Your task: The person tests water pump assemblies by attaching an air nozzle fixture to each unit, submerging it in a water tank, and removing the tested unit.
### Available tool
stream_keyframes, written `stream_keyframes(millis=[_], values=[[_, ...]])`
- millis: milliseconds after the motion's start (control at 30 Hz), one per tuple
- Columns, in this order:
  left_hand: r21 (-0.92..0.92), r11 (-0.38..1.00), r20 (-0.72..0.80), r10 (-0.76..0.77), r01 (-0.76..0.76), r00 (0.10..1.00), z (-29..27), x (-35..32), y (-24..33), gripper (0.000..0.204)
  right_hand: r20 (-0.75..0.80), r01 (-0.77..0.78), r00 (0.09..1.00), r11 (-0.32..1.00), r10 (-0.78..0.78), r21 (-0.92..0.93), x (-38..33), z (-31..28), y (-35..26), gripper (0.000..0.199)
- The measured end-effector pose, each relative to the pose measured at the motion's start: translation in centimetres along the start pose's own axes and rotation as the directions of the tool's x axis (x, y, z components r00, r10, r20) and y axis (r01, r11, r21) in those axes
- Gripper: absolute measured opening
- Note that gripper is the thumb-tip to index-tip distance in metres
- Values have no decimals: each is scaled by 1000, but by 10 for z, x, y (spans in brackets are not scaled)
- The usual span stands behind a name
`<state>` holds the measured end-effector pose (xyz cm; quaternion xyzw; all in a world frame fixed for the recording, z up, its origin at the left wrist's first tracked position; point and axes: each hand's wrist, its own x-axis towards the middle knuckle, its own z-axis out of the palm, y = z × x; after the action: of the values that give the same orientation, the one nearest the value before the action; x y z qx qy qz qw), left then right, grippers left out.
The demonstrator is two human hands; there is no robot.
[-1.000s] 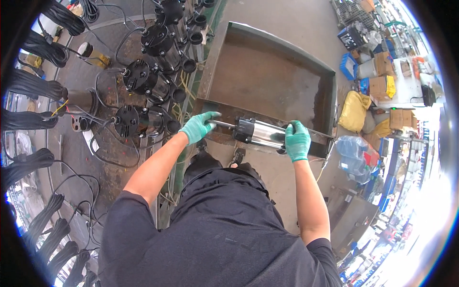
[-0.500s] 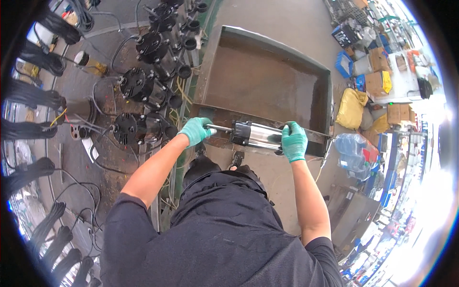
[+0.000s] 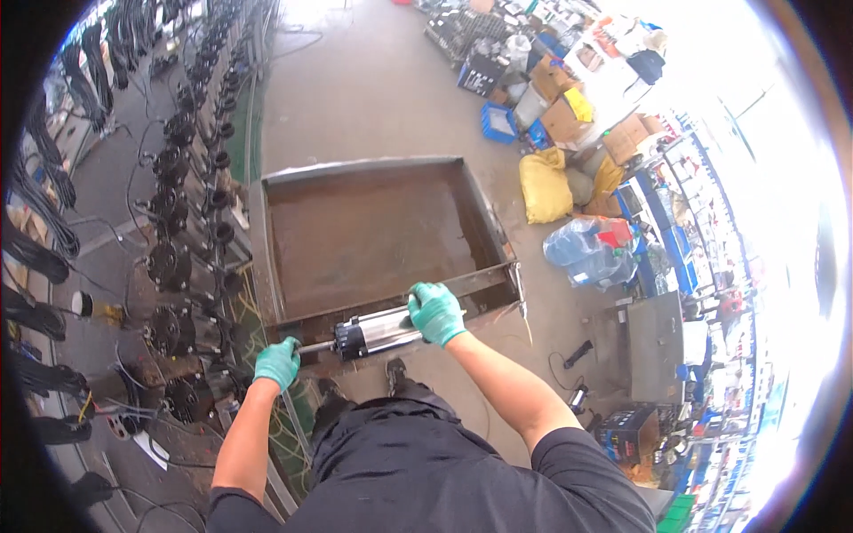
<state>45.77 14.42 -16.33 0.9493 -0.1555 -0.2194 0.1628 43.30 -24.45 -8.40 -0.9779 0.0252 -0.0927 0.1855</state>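
A shiny silver cylinder (image 3: 384, 328) with a black end cap (image 3: 349, 339), looking like a motor or pump body, is held level in front of me. From the capped end a thin metal shaft (image 3: 317, 346) sticks out to the left. My left hand (image 3: 278, 363), in a green glove, is closed around the shaft's outer end. My right hand (image 3: 435, 314), gloved the same, grips the cylinder's right end from above, hiding that end. Beneath and beyond it is the near edge of a large rectangular metal tank (image 3: 264, 222) with a brown inside.
Along the left bench runs a row of black-capped motor-like units (image 3: 169, 266), with coiled black cables (image 3: 35, 258) further left. A yellow sack (image 3: 546, 186), a clear plastic bag of bottles (image 3: 586, 253), cardboard boxes (image 3: 562, 120) and a blue crate (image 3: 498, 123) lie on the right.
The whole view has swung, so the tank and bench appear further left and more floor shows on the right. Both hands keep hold of the cylinder and shaft.
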Motion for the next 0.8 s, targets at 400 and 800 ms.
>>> stream_keyframes(millis=[400,800], values=[[-926,-189,332,12,328,943,-11,-8,11,39,70,-24,997,1000,24,-1,1,-7,-2,16],[-94,986,-8,137,-137,991,-8,3,4,48,36,-23,999,1000,23,-5,0,-5,-3,14]])
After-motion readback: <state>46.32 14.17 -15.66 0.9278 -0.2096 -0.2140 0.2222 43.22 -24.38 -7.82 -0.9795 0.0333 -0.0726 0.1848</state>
